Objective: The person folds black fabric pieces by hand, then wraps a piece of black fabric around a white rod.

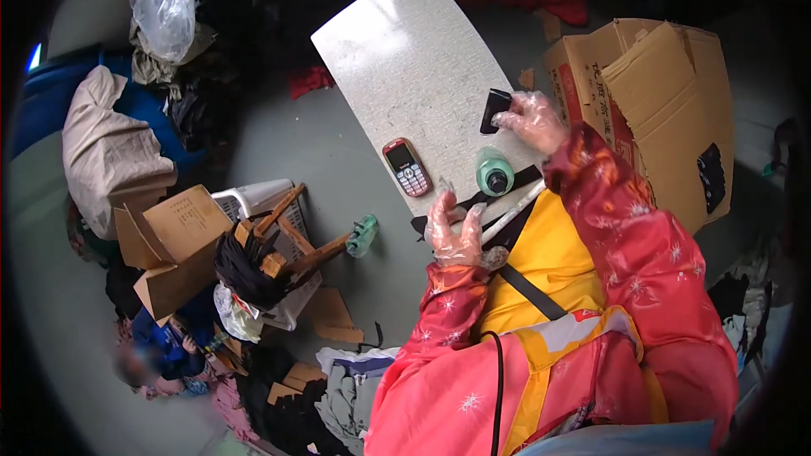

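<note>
My right hand [536,122], in a clear plastic glove, pinches the edge of a small flat black piece [494,112] at the right side of the white tabletop [405,51]; I cannot tell its material. My left hand [454,235], gloved the same way, is at the table's near edge with its fingers apart. Beside it runs a dark cloth strip [525,179], partly hidden. Between my hands a green translucent bottle [493,171] with a black cap stands close to the edge. A red keypad phone [407,167] lies on the tabletop to the left.
A large cardboard box [667,93] stands right of the table. On the left are a wooden stool [296,241], a white plastic basket [291,304], an open carton [182,241] and another green bottle [362,235]. Another person [173,342] is at lower left, near piled cloth.
</note>
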A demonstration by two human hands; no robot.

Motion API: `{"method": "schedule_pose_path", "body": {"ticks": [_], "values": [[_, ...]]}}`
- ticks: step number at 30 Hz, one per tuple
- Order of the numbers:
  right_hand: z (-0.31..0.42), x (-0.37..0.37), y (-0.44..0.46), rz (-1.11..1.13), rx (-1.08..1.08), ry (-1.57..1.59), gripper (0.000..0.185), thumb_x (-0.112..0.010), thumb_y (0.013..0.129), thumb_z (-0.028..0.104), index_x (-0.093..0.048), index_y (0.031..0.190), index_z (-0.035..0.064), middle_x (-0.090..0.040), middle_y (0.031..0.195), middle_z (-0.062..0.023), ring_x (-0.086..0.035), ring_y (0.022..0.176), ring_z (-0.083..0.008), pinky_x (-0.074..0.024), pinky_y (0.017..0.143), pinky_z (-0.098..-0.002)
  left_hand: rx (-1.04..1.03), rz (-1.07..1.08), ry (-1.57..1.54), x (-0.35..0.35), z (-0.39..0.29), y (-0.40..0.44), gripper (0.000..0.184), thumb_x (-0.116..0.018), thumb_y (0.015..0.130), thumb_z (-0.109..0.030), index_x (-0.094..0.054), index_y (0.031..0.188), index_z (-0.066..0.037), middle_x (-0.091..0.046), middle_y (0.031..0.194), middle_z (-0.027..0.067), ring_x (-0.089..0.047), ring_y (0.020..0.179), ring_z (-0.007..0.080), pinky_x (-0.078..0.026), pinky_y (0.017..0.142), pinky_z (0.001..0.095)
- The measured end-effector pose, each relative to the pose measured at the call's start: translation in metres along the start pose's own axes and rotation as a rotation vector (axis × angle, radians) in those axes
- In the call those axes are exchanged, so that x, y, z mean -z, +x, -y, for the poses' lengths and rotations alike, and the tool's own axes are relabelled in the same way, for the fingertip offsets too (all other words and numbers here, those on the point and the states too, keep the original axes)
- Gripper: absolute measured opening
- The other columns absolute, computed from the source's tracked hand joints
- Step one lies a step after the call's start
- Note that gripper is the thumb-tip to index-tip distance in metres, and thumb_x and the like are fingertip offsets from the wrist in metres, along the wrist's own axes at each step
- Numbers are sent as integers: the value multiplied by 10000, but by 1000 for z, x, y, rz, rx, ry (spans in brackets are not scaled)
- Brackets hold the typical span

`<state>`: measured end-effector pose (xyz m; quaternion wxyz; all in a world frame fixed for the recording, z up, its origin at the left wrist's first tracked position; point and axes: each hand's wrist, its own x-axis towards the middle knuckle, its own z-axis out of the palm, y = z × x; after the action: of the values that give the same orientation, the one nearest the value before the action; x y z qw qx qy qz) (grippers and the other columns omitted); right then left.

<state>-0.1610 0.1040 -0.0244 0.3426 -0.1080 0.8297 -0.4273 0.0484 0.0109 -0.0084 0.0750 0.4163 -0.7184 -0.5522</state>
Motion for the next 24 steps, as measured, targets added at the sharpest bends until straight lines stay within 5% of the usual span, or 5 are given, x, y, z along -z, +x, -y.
{"method": "schedule_pose_path", "body": {"ticks": [10,14,20,22,24], "values": [[54,1,-86,-107,165,433,233,-669,735,163,-586,845,-25,-626,776,-96,-599,673,-157,-471,625,-284,-144,34,-233,-13,-45,9,378,-614,744,-86,-527,1104,-12,-547,1057,151,-536,960,258,-421,819,334],[58,-5,-99,-359,622,-250,209,-701,688,150,-600,847,59,-576,696,-90,-577,626,-258,-465,564,-323,-134,34,-316,-19,-32,10,356,-544,752,-38,-520,1105,1,-529,1075,150,-542,950,251,-425,830,333],[52,-16,-99,-503,603,-289,207,-692,683,121,-606,860,54,-583,729,-95,-576,627,-268,-472,553,-320,-22,115,-743,-27,-7,9,429,-459,816,-3,-417,1242,26,-487,1204,121,-487,1085,189,-375,916,293],[58,-12,-96,-249,250,62,255,-699,675,133,-618,894,30,-608,783,-109,-596,755,-283,-483,685,-341,-181,122,-495,-28,-32,7,529,-501,701,39,-438,1226,8,-460,1224,172,-460,1133,273,-341,975,360],[43,-17,-84,-387,637,-228,207,-676,688,120,-628,866,24,-618,807,-118,-598,772,-290,-477,716,-346,-395,151,-145,-31,-23,13,673,-565,695,-2,-304,1315,25,-457,1233,173,-446,1149,247,-339,973,331]]}}
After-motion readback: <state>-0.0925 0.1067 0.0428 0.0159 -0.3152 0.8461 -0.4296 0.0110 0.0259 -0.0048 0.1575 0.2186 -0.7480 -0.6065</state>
